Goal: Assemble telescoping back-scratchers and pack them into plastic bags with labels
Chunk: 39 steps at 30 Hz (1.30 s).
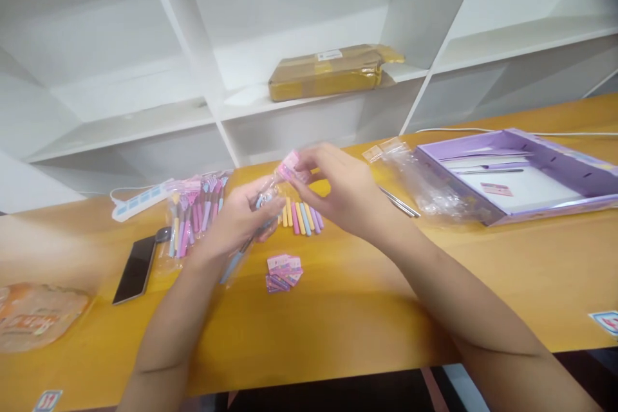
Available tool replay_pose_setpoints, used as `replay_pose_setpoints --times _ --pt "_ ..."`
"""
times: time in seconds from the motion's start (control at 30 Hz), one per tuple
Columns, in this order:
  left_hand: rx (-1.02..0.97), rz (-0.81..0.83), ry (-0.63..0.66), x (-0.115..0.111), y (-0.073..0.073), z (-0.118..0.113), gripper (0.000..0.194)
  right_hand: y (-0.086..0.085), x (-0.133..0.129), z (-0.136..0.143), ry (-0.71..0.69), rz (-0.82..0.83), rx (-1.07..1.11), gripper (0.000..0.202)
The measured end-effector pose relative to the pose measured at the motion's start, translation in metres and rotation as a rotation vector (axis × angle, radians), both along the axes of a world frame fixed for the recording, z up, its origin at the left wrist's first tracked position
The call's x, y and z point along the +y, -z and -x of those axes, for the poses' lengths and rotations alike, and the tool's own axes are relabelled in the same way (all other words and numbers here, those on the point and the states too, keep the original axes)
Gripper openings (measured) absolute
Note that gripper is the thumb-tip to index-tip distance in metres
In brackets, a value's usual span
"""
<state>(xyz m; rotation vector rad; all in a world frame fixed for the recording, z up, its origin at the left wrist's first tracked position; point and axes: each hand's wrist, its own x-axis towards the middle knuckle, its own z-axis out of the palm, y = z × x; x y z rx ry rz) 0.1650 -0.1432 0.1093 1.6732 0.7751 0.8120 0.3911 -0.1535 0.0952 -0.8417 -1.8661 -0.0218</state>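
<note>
My left hand (244, 215) is closed on a clear plastic bag (235, 264) with a blue-handled tool inside, held tilted above the table. My right hand (333, 183) pinches a small pink card (288, 165) at the top of that bag. Just beyond my hands lies a row of coloured sticks (303, 217), partly covered by them. Several pink cards (284, 271) sit in a loose pile nearer me. To the left are several bagged tools (196, 212) with pink, blue, yellow and purple handles.
A phone (134, 270), a power strip (140, 201) and an orange-printed bag (41, 317) are at left. Clear bags (425, 180), metal rods (400, 202) and a purple box (541, 209) lie at right. A taped parcel (326, 75) rests on the shelf behind.
</note>
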Motion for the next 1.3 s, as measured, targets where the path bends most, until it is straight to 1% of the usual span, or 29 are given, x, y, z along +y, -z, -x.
replay_pose_setpoints --times 0.1,0.17,0.27,0.33,0.4,0.47,0.5,0.6,0.67,0.7,0.77,0.8,0.83,0.9,0.93,1.03,1.07,1.17,1.23,1.3 --pt "0.053 -0.022 -0.013 -0.006 0.004 0.003 0.046 0.001 -0.010 0.002 0.023 0.066 -0.009 0.019" --pt "0.083 -0.034 0.007 -0.009 0.005 0.003 0.038 0.001 -0.015 0.003 0.048 0.107 0.007 0.017" --pt "0.137 -0.071 0.007 -0.014 0.001 0.001 0.024 0.002 -0.019 0.003 0.048 0.119 0.030 0.016" --pt "0.182 -0.125 -0.014 -0.018 -0.002 -0.001 0.017 0.003 -0.019 0.002 0.056 0.133 0.043 0.014" --pt "0.257 -0.194 0.000 -0.022 -0.004 -0.003 0.014 0.003 -0.019 0.001 0.106 0.153 0.079 0.011" --pt "0.304 -0.257 0.015 -0.025 -0.007 -0.004 0.017 0.003 -0.020 0.000 0.147 0.150 0.112 0.013" --pt "0.298 -0.273 0.008 -0.027 -0.008 -0.004 0.020 0.002 -0.020 -0.002 0.146 0.127 0.109 0.013" --pt "0.237 -0.273 -0.021 -0.029 -0.009 -0.002 0.027 -0.005 -0.020 -0.007 0.090 -0.015 -0.016 0.013" --pt "0.239 -0.270 -0.009 -0.027 -0.010 0.001 0.024 -0.010 -0.021 -0.011 0.108 -0.107 -0.104 0.020" --pt "0.248 -0.278 -0.007 -0.027 -0.010 0.002 0.022 -0.012 -0.021 -0.012 0.129 -0.129 -0.128 0.022" --pt "0.259 -0.293 -0.025 -0.025 -0.010 0.005 0.014 -0.016 -0.023 -0.015 0.160 -0.123 -0.142 0.016" --pt "0.257 -0.293 -0.043 -0.024 -0.011 0.005 0.014 -0.018 -0.023 -0.017 0.157 -0.105 -0.152 0.011" --pt "0.254 -0.287 -0.059 -0.023 -0.011 0.006 0.018 -0.019 -0.024 -0.018 0.147 -0.083 -0.165 0.011" --pt "0.245 -0.274 -0.072 -0.023 -0.010 0.006 0.031 -0.019 -0.024 -0.019 0.143 -0.042 -0.168 0.021" --pt "0.241 -0.272 -0.069 -0.023 -0.010 0.006 0.036 -0.018 -0.024 -0.019 0.153 -0.025 -0.152 0.021" --pt "0.237 -0.286 -0.054 -0.024 -0.008 0.007 0.043 -0.015 -0.021 -0.018 0.207 -0.017 -0.047 0.008" --pt "0.237 -0.292 -0.056 -0.025 -0.008 0.007 0.044 -0.015 -0.020 -0.019 0.213 -0.028 -0.022 0.007" --pt "0.239 -0.289 -0.071 -0.024 -0.007 0.010 0.047 -0.017 -0.020 -0.021 0.164 -0.084 -0.022 0.014" --pt "0.234 -0.279 -0.068 -0.023 -0.007 0.012 0.047 -0.021 -0.021 -0.023 0.090 -0.104 -0.049 0.016" --pt "0.230 -0.280 -0.050 -0.022 -0.008 0.014 0.046 -0.024 -0.023 -0.026 0.009 -0.073 -0.047 0.015"
